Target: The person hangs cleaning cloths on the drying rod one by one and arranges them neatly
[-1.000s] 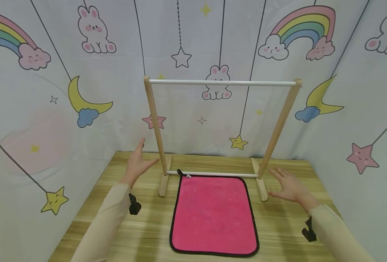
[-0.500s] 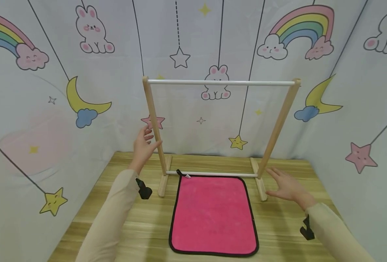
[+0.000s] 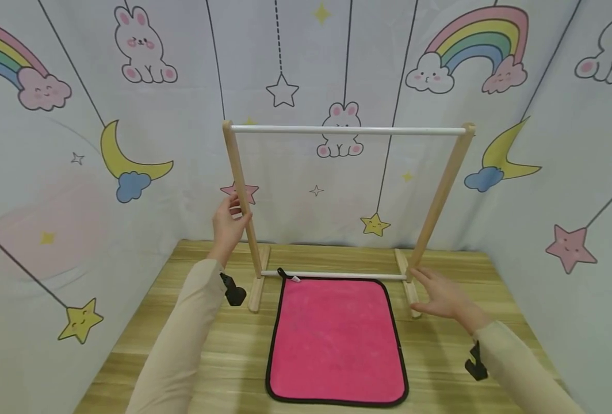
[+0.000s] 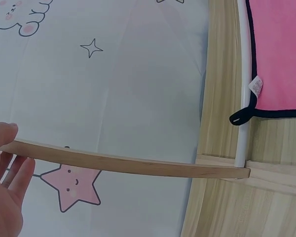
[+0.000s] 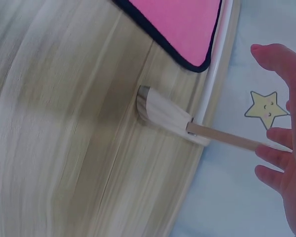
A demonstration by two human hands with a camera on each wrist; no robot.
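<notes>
A small wooden rack (image 3: 347, 130) with white top and bottom rails stands at the back of the table. My left hand (image 3: 228, 227) grips its left post (image 4: 123, 164), thumb on one side and fingers on the other. My right hand (image 3: 443, 296) is beside the foot of the right post (image 3: 443, 190), its fingers spread and loosely bent. In the right wrist view, the fingers (image 5: 272, 157) overlap that post. A pink towel (image 3: 337, 339) with black edging lies flat in front of the rack, its hanging loop (image 4: 241, 117) at the back left corner beside the lower rail (image 4: 243, 79).
The wood-grain table (image 3: 223, 356) ends at a white fabric backdrop (image 3: 295, 218) printed with rabbits, stars and rainbows, which also rises at both sides. The rack's wooden feet (image 3: 255, 294) reach forward on either side of the towel.
My left hand has risen and moved right, from beside the left post to holding it. The right hand has shifted left to the right post's base. Rack and towel stay put.
</notes>
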